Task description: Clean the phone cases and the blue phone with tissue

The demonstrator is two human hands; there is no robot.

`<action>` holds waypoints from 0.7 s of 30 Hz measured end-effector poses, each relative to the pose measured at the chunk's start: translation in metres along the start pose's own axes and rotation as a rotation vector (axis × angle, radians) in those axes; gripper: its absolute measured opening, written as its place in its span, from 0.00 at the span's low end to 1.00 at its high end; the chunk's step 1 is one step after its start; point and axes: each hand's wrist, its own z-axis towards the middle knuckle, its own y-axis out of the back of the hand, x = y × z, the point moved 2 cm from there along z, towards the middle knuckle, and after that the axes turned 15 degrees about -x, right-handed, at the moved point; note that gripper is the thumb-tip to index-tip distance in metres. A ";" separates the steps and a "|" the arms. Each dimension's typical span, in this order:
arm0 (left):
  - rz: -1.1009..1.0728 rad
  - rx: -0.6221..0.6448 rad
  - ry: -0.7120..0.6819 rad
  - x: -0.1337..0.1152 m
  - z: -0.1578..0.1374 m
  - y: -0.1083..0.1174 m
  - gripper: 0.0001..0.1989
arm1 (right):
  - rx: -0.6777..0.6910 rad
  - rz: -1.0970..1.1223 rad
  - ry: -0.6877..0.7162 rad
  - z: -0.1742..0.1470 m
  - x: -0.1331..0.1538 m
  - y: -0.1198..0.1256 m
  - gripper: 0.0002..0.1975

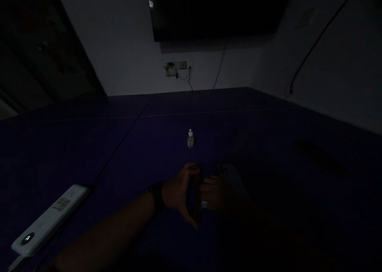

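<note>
In the dim head view, my left hand (179, 192), a dark band at its wrist, curves its thumb and fingers around the ends of a dark thin flat object (197, 196). That object stands on edge, and its kind is too dark to make out. My right hand (215, 193) has its bent fingers against the object's right side. A small white thing (204, 204) shows at those fingers; I cannot tell what it is. Beside and partly behind the right hand lies a phone (235, 178), camera side up. Beyond both hands a small clear bottle (190, 140) with a white cap stands upright.
A white power strip (50, 220) with a lit display lies at the left on the dark blue surface (161, 136). Wall sockets (179, 67) with plugs and cables sit under a large wall-mounted screen (221, 13). A dark flat shape (319, 156) lies at the right.
</note>
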 end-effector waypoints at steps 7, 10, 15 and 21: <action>-0.050 -0.020 0.028 -0.002 0.000 0.001 0.76 | 0.022 -0.129 -0.284 0.018 -0.024 0.005 0.08; -0.052 -0.028 0.031 0.000 0.001 0.000 0.77 | 0.023 -0.039 -0.249 0.019 -0.020 0.006 0.09; -0.024 -0.014 -0.023 0.003 0.002 -0.001 0.77 | 0.023 0.074 -0.138 0.010 -0.006 0.004 0.06; -0.026 -0.021 0.037 0.006 -0.002 0.000 0.77 | 0.073 0.158 0.108 -0.004 0.022 0.001 0.07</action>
